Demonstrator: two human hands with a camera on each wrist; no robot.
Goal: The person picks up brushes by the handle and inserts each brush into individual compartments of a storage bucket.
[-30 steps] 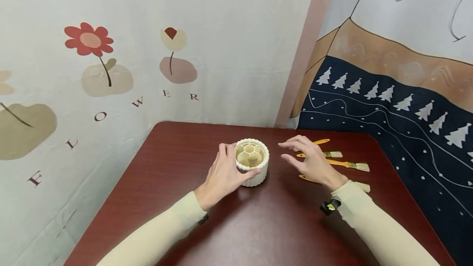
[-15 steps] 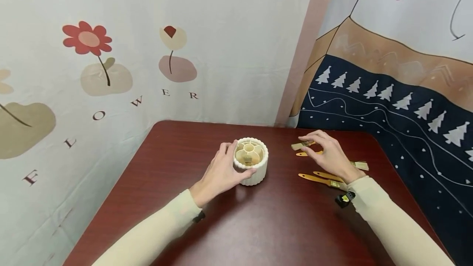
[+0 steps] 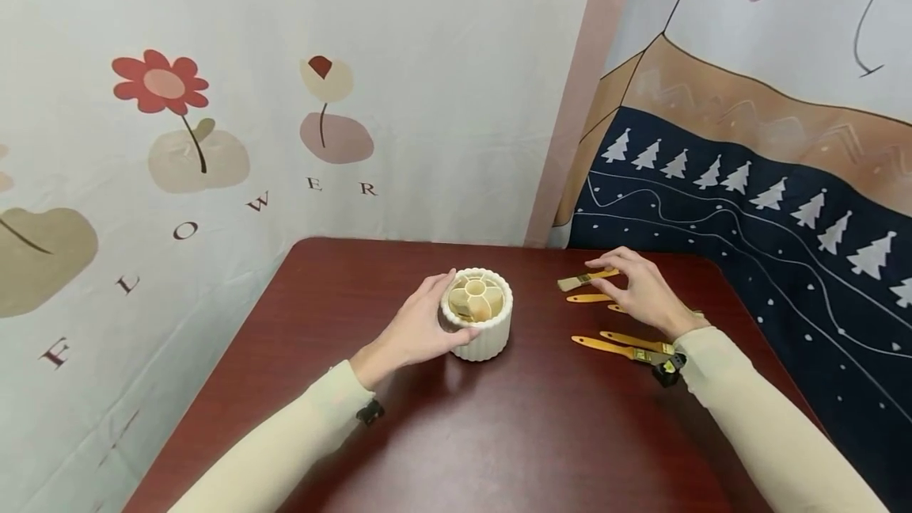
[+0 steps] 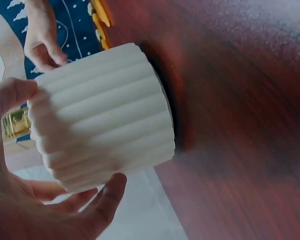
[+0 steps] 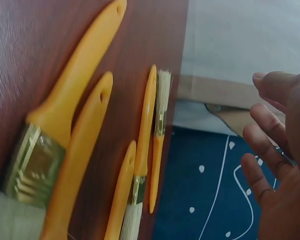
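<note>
A ribbed cream-white round holder (image 3: 486, 343) with divided compartments stands on the table. Thumb and fingers of my left hand (image 3: 412, 327) grip it on either side, with its ribbed wall (image 4: 105, 110) filling the left wrist view. One brush (image 3: 465, 312) is inside, its metal band (image 4: 15, 124) showing past the rim. To the right, my right hand (image 3: 640, 291) hovers by the farthest flat paintbrush (image 3: 591, 279), thumb and fingers apart. In the right wrist view that brush (image 5: 162, 100) lies clear of the hand (image 5: 285, 145), which holds nothing.
Several more yellow-handled paintbrushes lie on the right of the dark red table (image 3: 541, 434), among them a middle brush (image 3: 586, 299) and a nearer one (image 3: 606, 347). Patterned cloths (image 3: 456, 85) hang behind the table's back and right edges.
My right hand has moved right, away from the holder, to the farthest paintbrush, where it has stayed for the last half second. The left hand keeps its grip on the holder.
</note>
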